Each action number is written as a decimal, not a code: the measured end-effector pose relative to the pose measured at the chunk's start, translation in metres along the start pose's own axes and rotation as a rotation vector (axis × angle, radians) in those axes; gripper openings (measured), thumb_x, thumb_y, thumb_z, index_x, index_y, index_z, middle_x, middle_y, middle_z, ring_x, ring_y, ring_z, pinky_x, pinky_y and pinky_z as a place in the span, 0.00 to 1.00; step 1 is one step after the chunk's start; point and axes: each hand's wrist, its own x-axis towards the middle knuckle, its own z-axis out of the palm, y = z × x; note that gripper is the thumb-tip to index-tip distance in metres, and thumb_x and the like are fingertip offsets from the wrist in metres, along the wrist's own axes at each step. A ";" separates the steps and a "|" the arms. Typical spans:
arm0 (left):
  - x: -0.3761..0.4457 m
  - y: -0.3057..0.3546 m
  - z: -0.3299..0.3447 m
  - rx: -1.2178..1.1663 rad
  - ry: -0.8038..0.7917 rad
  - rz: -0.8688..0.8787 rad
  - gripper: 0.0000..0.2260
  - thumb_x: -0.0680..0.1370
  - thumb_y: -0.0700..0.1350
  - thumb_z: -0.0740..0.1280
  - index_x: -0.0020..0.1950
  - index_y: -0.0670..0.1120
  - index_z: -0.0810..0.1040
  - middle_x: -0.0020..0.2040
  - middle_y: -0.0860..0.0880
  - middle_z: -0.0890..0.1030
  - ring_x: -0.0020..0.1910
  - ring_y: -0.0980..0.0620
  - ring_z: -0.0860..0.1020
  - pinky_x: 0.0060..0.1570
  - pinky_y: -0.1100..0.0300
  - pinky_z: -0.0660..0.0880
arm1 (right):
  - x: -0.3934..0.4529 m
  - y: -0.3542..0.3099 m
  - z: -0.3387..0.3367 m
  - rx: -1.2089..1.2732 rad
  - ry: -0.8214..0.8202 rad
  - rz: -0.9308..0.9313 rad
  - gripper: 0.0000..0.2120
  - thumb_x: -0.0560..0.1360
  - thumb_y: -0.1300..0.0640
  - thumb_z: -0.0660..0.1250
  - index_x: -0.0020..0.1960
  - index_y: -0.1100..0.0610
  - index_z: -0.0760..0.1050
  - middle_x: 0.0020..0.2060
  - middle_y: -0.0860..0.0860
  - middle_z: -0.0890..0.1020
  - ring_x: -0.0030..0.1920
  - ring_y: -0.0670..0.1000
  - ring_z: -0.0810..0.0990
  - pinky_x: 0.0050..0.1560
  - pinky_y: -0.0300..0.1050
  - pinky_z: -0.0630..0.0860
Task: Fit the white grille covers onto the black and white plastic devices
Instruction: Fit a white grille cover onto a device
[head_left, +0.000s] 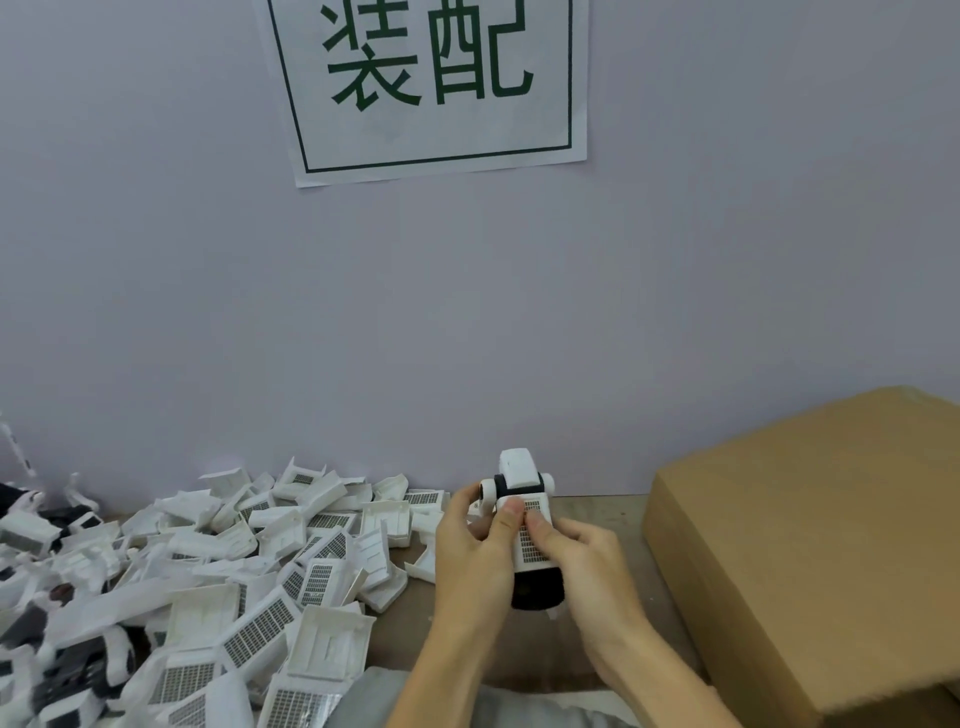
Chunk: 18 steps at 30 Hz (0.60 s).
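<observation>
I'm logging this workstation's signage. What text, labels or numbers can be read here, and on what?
"装配" in large green characters inside a green frame, on the white paper sign taped to the wall.
No legible print on the device in the hands, the pile of grille covers or the cardboard box.

device (525, 512) sides hidden under curled fingers (483, 525), grille cover (531, 538) middle masked by both thumbs, cardboard box (810, 545) right of fingers cut off by frame edge, wall sign (431, 83) top cropped
</observation>
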 end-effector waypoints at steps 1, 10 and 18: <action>0.000 0.002 0.000 -0.042 -0.024 -0.022 0.08 0.80 0.38 0.67 0.58 0.44 0.79 0.45 0.45 0.87 0.46 0.45 0.86 0.47 0.51 0.82 | 0.001 -0.001 -0.002 0.037 0.000 0.006 0.15 0.82 0.53 0.62 0.48 0.57 0.87 0.43 0.56 0.87 0.41 0.53 0.87 0.31 0.41 0.78; 0.003 0.015 -0.004 -0.170 -0.215 -0.173 0.16 0.80 0.30 0.61 0.58 0.46 0.82 0.50 0.41 0.86 0.44 0.43 0.85 0.44 0.52 0.83 | 0.018 0.005 -0.013 0.206 0.098 0.093 0.19 0.84 0.53 0.58 0.50 0.63 0.82 0.43 0.64 0.85 0.39 0.60 0.83 0.35 0.52 0.80; 0.002 0.010 -0.001 -0.053 0.014 -0.101 0.15 0.75 0.32 0.72 0.57 0.47 0.77 0.43 0.44 0.87 0.42 0.48 0.86 0.40 0.55 0.82 | 0.009 0.004 -0.006 -0.273 0.178 -0.139 0.08 0.81 0.50 0.64 0.50 0.51 0.79 0.43 0.48 0.85 0.39 0.40 0.83 0.33 0.31 0.75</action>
